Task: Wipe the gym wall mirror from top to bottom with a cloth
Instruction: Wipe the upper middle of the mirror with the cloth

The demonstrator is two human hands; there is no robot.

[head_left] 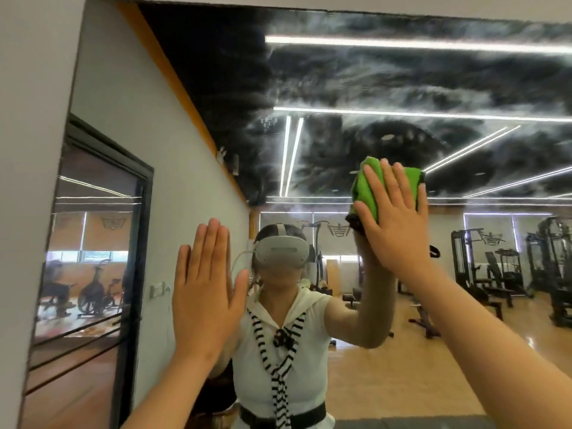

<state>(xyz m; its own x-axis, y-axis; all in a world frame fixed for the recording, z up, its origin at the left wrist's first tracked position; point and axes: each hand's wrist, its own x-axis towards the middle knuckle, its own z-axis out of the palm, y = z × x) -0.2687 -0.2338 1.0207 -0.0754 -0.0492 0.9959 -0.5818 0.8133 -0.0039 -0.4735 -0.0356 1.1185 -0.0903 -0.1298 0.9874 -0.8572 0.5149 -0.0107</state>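
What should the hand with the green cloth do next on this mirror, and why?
Probably slide the cloth straight down. The right hand presses it flat on the mirror; swirled wipe marks cover the glass above, while the glass below shows none. The left hand rests flat to the side, clear of that path.

I count one mirror [371,88], one green cloth [362,188] at two o'clock, and two hands: left hand [207,292] at seven o'clock, right hand [396,224] at three o'clock.
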